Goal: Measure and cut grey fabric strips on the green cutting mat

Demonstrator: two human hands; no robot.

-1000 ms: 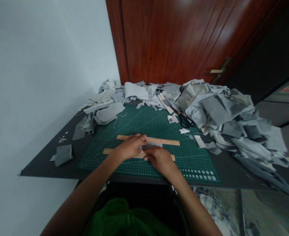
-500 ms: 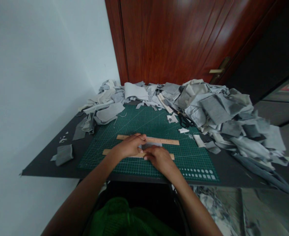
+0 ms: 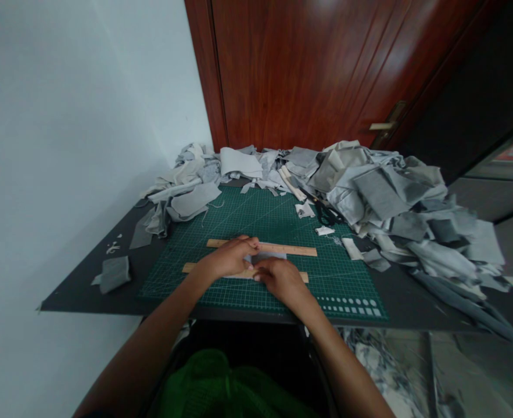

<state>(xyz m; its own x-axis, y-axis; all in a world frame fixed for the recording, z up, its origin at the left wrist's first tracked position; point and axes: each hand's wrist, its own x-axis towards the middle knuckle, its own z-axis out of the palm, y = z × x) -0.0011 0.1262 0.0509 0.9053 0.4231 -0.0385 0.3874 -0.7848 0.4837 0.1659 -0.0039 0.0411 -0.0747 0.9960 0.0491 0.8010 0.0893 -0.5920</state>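
Two wooden rulers lie roughly parallel on a green cutting mat (image 3: pixel 247 215), the far ruler (image 3: pixel 289 249) and the near ruler (image 3: pixel 303 277). Between them a piece of pale grey cloth (image 3: pixel 276 255) shows, partly covered by my hands; its pale edge also shows below the near ruler. My left hand (image 3: pixel 230 257) spans the gap, fingertips on the far ruler and thumb spread toward the near one. With fingers bent, my right hand (image 3: pixel 284 280) grips the near ruler, thumb at its front edge. The two hands nearly touch.
Heaped cloth scraps (image 3: pixel 369 191) cover the table's right side and more scraps (image 3: pixel 190 186) lie back left. Black-handled scissors (image 3: pixel 326 213) rest by the right heap. A folded grey cloth (image 3: pixel 114 274) sits at left. A wall (image 3: pixel 86 145) and a wooden door (image 3: pixel 291 75) border the table.
The view has shifted very slightly. My hands, the rulers and the cloth keep the same places relative to one another.
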